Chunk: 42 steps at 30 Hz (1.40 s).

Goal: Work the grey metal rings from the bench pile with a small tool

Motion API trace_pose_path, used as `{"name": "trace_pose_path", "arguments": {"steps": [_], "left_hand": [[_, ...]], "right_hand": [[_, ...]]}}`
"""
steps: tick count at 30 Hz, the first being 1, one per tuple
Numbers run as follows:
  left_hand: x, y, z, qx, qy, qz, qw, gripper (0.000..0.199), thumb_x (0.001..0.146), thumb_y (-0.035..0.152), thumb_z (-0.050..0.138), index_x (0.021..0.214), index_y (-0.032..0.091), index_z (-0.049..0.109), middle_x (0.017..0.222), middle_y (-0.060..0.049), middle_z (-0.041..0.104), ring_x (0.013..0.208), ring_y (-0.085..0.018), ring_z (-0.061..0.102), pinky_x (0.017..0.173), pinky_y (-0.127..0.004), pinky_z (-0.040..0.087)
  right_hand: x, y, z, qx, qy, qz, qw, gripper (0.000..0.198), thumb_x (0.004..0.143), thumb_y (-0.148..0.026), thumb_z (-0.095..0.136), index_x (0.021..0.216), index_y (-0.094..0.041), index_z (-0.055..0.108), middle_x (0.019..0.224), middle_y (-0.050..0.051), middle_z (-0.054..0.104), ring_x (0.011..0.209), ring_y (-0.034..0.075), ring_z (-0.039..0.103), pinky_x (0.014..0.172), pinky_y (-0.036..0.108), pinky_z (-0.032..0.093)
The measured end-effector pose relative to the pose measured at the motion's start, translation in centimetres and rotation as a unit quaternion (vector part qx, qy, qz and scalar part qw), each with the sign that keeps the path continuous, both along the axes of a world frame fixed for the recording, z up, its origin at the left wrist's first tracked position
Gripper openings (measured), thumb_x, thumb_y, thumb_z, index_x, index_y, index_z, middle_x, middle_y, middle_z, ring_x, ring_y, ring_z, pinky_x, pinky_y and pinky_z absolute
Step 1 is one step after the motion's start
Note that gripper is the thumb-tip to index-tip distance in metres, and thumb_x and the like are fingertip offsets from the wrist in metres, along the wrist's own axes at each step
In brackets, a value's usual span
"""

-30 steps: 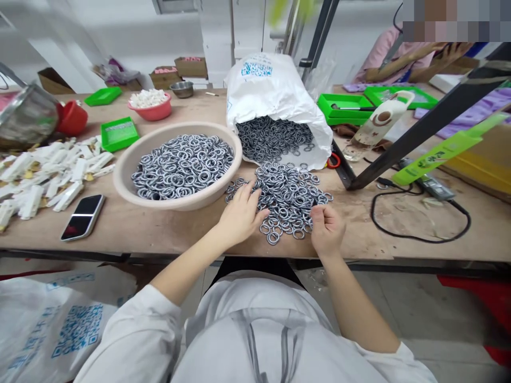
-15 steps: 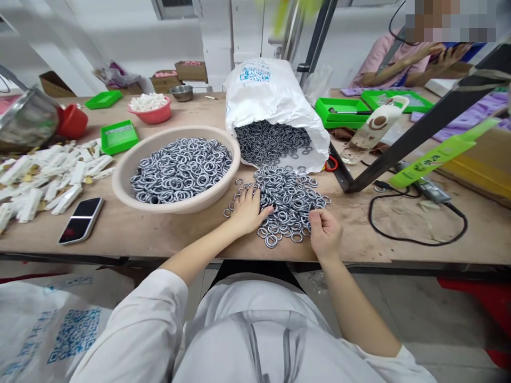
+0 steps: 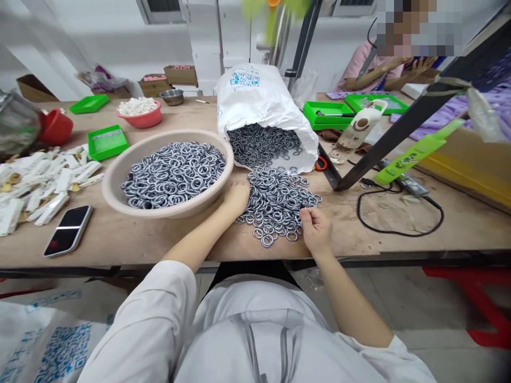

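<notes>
Grey metal rings lie in a loose pile (image 3: 275, 205) on the table before me. My left hand (image 3: 238, 198) rests at the pile's left side, beside the wide basin (image 3: 109, 181); its fingers are turned away and cannot be made out. At the pile's right edge my right hand (image 3: 316, 229) is closed, thumb against curled fingers; whatever it may pinch is hidden. More rings (image 3: 175, 173) fill the basin. Behind the pile a white sack (image 3: 255, 101) lies on its side, its mouth towards me, with darker-looking rings (image 3: 263, 143) inside.
A slanting dark metal frame (image 3: 383, 133) stands right of the sack, near red-handled scissors (image 3: 320, 163), a bottle (image 3: 359, 127) and a black cable (image 3: 359, 213). White plastic pieces (image 3: 59, 181) and a phone (image 3: 67, 231) lie at left. A co-worker (image 3: 359, 69) sits at back right.
My left hand has shifted left from on top of the pile to its edge by the basin, its spread fingers now out of sight. My right hand stays closed at the pile. The view has turned slightly right.
</notes>
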<state>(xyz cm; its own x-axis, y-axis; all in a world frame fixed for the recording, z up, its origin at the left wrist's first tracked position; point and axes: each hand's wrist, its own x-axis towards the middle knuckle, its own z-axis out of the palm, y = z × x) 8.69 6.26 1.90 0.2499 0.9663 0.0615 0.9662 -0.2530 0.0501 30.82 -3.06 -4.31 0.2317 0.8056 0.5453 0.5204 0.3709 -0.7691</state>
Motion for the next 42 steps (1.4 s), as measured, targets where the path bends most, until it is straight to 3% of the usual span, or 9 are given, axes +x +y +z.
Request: {"name": "trace_pose_path", "arguments": {"steps": [18, 22, 26, 28, 30, 35, 38, 42], "left_hand": [[-0.9, -0.5, -0.4, 0.036, -0.025, 0.003, 0.999, 0.039, 0.09, 0.002, 0.035, 0.119, 0.007, 0.061, 0.114, -0.022, 0.066, 0.112, -0.032, 0.063, 0.091, -0.039, 0.05], [-0.8, -0.9, -0.4, 0.039, -0.035, 0.01, 0.999, 0.035, 0.098, 0.014, 0.034, 0.117, 0.007, 0.061, 0.11, -0.022, 0.067, 0.106, -0.033, 0.066, 0.087, -0.04, 0.051], [-1.2, -1.5, -0.4, 0.039, -0.063, 0.013, 0.997, 0.041, 0.101, 0.039, 0.039, 0.117, 0.011, 0.064, 0.101, -0.019, 0.071, 0.094, -0.034, 0.069, 0.081, -0.042, 0.052], [-1.5, -1.5, -0.5, 0.036, -0.087, -0.001, 0.996, 0.038, 0.098, 0.042, 0.049, 0.115, 0.013, 0.066, 0.103, -0.018, 0.071, 0.096, -0.034, 0.068, 0.083, -0.041, 0.052], [-1.9, -1.3, -0.8, 0.04, -0.119, -0.025, 0.992, 0.029, 0.095, 0.032, 0.054, 0.113, 0.014, 0.069, 0.107, -0.016, 0.072, 0.1, -0.031, 0.067, 0.087, -0.039, 0.05], [-2.4, -0.7, -1.1, 0.061, -0.188, -0.06, 0.978, 0.024, 0.092, 0.015, 0.053, 0.109, 0.014, 0.07, 0.111, -0.011, 0.072, 0.107, -0.026, 0.065, 0.094, -0.034, 0.048], [-2.3, -0.9, -1.0, 0.062, -0.182, -0.063, 0.979, 0.024, 0.094, 0.019, 0.053, 0.111, 0.013, 0.069, 0.112, -0.012, 0.071, 0.107, -0.026, 0.064, 0.097, -0.034, 0.047], [-2.1, -1.7, -0.8, 0.06, -0.107, -0.025, 0.992, 0.036, 0.097, 0.037, 0.053, 0.117, 0.011, 0.068, 0.116, -0.017, 0.066, 0.115, -0.032, 0.058, 0.098, -0.041, 0.047]], "right_hand": [[-0.3, 0.1, 0.3, 0.0, -0.028, -0.004, 1.0, 0.047, 0.095, -0.055, 0.05, 0.066, -0.019, 0.051, 0.06, 0.0, 0.046, 0.061, 0.014, 0.044, 0.058, 0.028, 0.032], [-0.1, 0.2, 0.0, -0.005, -0.025, -0.001, 1.0, 0.046, 0.096, -0.055, 0.051, 0.068, -0.018, 0.053, 0.061, 0.0, 0.047, 0.062, 0.014, 0.045, 0.058, 0.027, 0.032], [-0.1, 0.3, -0.2, -0.011, -0.019, 0.002, 1.0, 0.046, 0.096, -0.054, 0.051, 0.068, -0.018, 0.053, 0.062, 0.0, 0.047, 0.063, 0.014, 0.045, 0.058, 0.027, 0.031], [-0.1, 0.3, -0.2, -0.012, -0.017, 0.003, 1.0, 0.046, 0.096, -0.054, 0.051, 0.068, -0.018, 0.053, 0.062, 0.0, 0.047, 0.063, 0.014, 0.044, 0.058, 0.028, 0.032], [-0.1, 0.3, -0.1, -0.013, -0.017, 0.003, 1.0, 0.046, 0.096, -0.054, 0.051, 0.068, -0.018, 0.053, 0.062, 0.0, 0.046, 0.063, 0.014, 0.044, 0.059, 0.028, 0.032], [-0.3, 0.2, 0.2, -0.011, -0.03, -0.004, 0.999, 0.046, 0.095, -0.053, 0.051, 0.066, -0.018, 0.052, 0.061, -0.001, 0.046, 0.061, 0.013, 0.043, 0.06, 0.028, 0.032], [-0.3, 0.2, 0.3, -0.005, -0.035, -0.009, 0.999, 0.045, 0.095, -0.052, 0.052, 0.065, -0.018, 0.052, 0.06, -0.001, 0.045, 0.06, 0.013, 0.042, 0.059, 0.028, 0.032], [-0.3, 0.3, 0.2, -0.006, -0.034, -0.01, 0.999, 0.045, 0.095, -0.051, 0.052, 0.066, -0.018, 0.052, 0.061, -0.001, 0.046, 0.06, 0.013, 0.043, 0.06, 0.028, 0.032]]}}
